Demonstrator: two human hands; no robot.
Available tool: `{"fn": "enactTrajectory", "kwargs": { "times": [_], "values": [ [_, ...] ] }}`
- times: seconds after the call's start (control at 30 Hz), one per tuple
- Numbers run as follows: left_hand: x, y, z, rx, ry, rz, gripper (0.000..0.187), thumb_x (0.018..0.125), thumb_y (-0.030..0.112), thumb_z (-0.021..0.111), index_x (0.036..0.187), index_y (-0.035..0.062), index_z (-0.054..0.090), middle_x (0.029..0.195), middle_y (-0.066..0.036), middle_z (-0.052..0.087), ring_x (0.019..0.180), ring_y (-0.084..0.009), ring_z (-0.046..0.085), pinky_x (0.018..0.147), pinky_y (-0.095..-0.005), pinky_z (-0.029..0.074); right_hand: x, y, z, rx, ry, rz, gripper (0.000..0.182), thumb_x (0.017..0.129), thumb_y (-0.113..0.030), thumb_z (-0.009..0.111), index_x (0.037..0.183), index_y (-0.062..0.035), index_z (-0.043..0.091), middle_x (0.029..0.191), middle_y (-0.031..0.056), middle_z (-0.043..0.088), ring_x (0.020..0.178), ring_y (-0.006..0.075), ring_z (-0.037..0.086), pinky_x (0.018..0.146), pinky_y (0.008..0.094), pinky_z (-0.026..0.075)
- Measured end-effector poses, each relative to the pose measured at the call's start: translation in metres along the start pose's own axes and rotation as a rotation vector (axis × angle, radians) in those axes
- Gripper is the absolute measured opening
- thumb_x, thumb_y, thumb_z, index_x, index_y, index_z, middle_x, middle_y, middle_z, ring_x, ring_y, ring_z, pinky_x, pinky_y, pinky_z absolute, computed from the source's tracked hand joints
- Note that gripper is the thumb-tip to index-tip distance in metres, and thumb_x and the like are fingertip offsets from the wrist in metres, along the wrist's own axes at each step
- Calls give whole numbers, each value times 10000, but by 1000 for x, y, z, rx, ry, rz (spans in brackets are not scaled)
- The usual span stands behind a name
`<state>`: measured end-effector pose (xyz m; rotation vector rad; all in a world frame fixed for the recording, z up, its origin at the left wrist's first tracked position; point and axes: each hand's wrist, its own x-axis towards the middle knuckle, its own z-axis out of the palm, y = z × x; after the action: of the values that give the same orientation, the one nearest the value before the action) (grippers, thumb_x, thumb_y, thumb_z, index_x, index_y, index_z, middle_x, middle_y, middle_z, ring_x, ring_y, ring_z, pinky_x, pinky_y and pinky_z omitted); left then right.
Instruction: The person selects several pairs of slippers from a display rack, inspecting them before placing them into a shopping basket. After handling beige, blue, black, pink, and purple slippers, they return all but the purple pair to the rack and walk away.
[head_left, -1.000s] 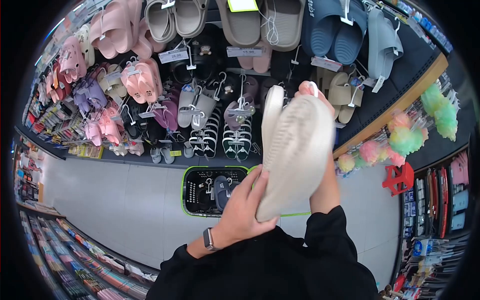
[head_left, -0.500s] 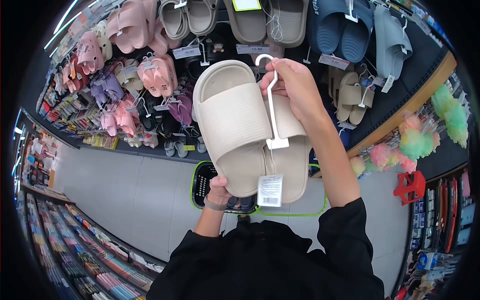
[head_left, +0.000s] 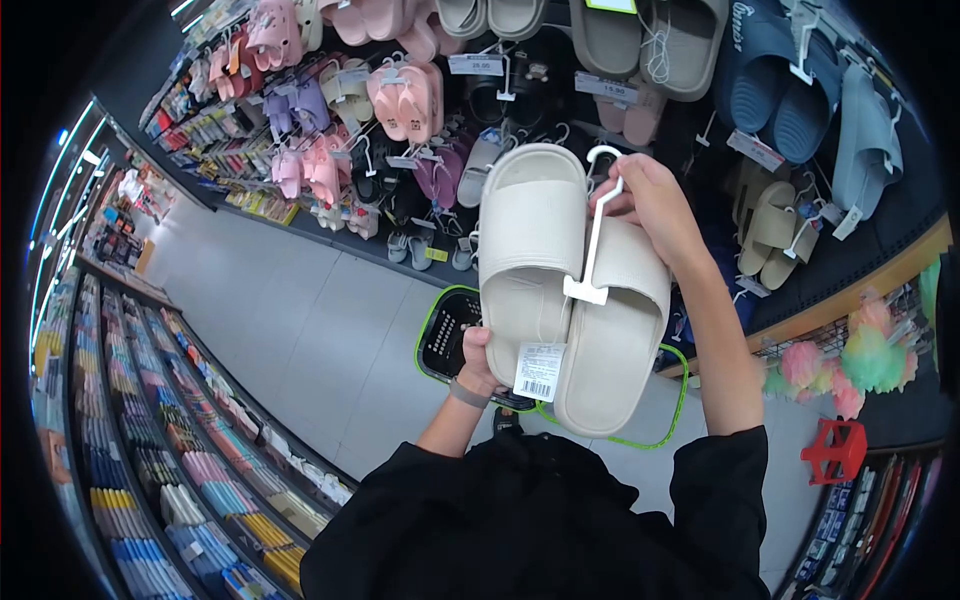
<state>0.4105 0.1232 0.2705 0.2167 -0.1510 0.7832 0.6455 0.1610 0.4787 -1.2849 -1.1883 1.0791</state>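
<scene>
A pair of beige slide slippers [head_left: 612, 375] is held up in front of me, soles away and straps facing me. They hang from a white plastic hanger [head_left: 597, 245] clipped between the two straps. My right hand [head_left: 655, 205] pinches the hanger just below its hook. Low on the left, my left hand [head_left: 478, 362] grips the toe end of the left slipper; its fingers are hidden behind the sole, with the thumb in sight. A white barcode tag [head_left: 539, 371] dangles over the slippers' toe area.
Racks of hanging slippers, such as a blue pair [head_left: 780, 90] and a pink pair [head_left: 405, 100], stand ahead. A black basket with green rim [head_left: 430, 335] is below, on the floor. A red stool [head_left: 835, 450] stands right; stocked shelves [head_left: 190, 450] line the left.
My view has turned, so the racks and slippers sit further right in it. The slippers have tilted the other way, and the tag has swung left. Both hands keep their hold.
</scene>
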Motion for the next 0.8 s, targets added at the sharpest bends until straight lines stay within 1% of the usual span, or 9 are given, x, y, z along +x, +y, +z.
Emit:
{"fn": "enactTrajectory", "kwargs": {
  "times": [0.13,0.17,0.2,0.27,0.33,0.43,0.63,0.7,0.8],
  "values": [
    [-25,-16,-26,-13,117,-38,750,658,215,630,1318,-43,383,1265,-230,500,1139,-374,515,999,-466,401,6,72,-4,-290,81,-91,274,943,-244,369,934,-7,507,770,127,630,645,186,646,625,300,477],
    [-32,-17,-38,-69,93,-82,734,678,238,611,1319,-38,384,1273,-232,492,1148,-381,506,1009,-478,386,8,92,-3,-340,112,-58,301,946,-261,365,918,-1,513,759,150,625,652,227,651,649,348,475],
    [-40,-18,-51,-77,105,-81,734,678,238,611,1319,-38,384,1273,-232,492,1148,-381,506,1009,-478,386,7,111,-2,-339,108,-44,301,946,-261,365,918,-1,513,759,150,625,652,227,651,649,348,475],
    [-54,-19,-72,-142,227,-197,720,697,265,593,1320,-33,386,1283,-231,484,1165,-384,490,1016,-488,374,0,139,4,-647,153,51,317,947,-281,367,902,-11,526,738,167,624,664,267,653,661,388,472],
    [-71,-18,-98,-170,268,-216,729,709,296,586,1327,-29,379,1292,-230,477,1181,-386,474,1021,-490,367,-4,176,11,-593,143,112,319,947,-294,373,901,-21,529,723,170,626,669,289,653,671,412,469],
    [-90,-7,-139,-216,380,-310,732,716,305,584,1332,-29,372,1299,-220,475,1185,-376,474,1030,-482,356,-3,230,24,-485,153,198,294,942,-270,375,883,-28,532,754,155,628,665,275,651,658,385,475],
    [-116,60,-240,-61,648,-340,541,837,241,531,1299,-14,412,1279,-165,506,1176,-299,495,1030,-444,354,35,322,103,-505,248,240,245,939,-259,400,906,-54,530,782,147,630,698,286,647,661,388,479],
    [-120,95,-278,321,767,-239,414,874,170,529,1247,8,457,1207,-122,550,1135,-244,522,993,-401,392,58,371,136,-551,250,252,233,938,-259,405,918,-62,527,784,149,630,709,294,646,666,398,478],
    [-137,144,-341,521,916,-279,353,869,136,556,1198,26,486,1139,-82,573,1086,-196,543,941,-361,432,82,476,181,-490,232,353,221,945,-259,385,925,-82,515,800,156,631,761,339,628,685,443,465]
  ]
}}
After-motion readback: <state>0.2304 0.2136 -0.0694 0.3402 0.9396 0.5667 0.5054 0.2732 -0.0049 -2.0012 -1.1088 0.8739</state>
